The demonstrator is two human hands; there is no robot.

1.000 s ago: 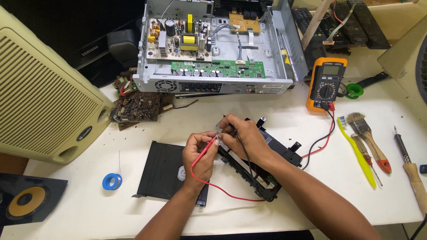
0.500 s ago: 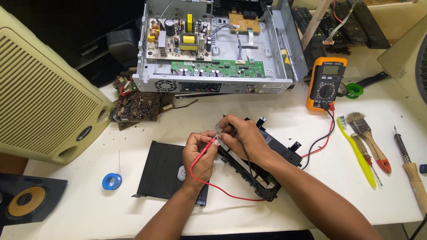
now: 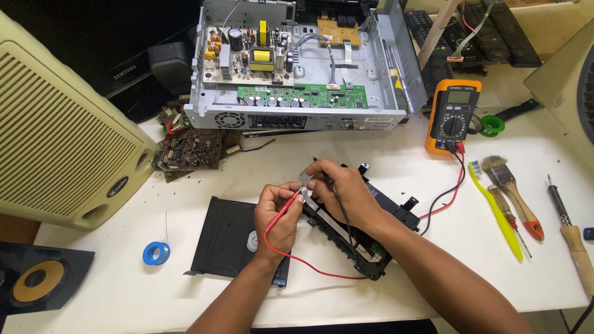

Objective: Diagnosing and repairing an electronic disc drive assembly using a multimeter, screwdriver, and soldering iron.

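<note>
Looking down, I see my left hand (image 3: 276,216) pinching a red multimeter probe (image 3: 286,209), tip pointing toward my right hand (image 3: 343,188). That right hand grips a black probe (image 3: 322,176) and a small grey component (image 3: 306,177) between the fingertips. Both hands hover over a black disc drive frame (image 3: 396,213); its tray (image 3: 226,238) lies just left of my left wrist. An orange multimeter (image 3: 453,114) sits beyond my right hand, leads trailing back.

Head-worn view, steeply down, close
</note>
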